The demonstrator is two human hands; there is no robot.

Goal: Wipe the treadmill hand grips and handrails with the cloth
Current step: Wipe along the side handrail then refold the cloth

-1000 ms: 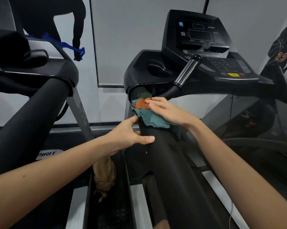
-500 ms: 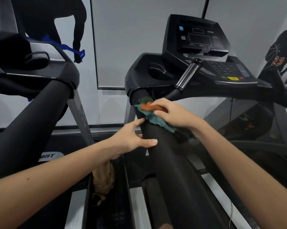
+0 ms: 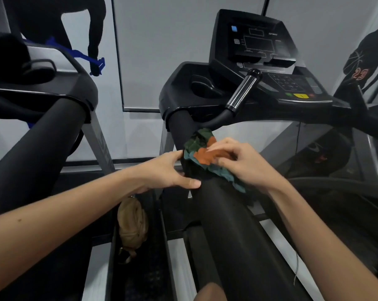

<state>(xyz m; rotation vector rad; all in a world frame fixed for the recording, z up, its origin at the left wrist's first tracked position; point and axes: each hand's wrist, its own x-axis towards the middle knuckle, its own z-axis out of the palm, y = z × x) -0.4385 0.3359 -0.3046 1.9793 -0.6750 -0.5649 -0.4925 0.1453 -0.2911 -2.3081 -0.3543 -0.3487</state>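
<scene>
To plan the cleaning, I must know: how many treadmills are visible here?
2. One treadmill stands at the left, partly cut off; the other is in the centre, where the right hand holds the cloth on its handrail. More may be out of view.

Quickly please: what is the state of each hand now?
Left hand: open, touching the handrail.
Right hand: closed, gripping the cloth.

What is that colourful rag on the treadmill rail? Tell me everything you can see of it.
The cloth is a soft, crumpled rag patched teal, dark green and orange. It lies bunched over the black padded handrail, near its far end. The right hand grips it with curled fingers; a teal corner trails toward that wrist. The left hand rests on the rail beside it.
</scene>
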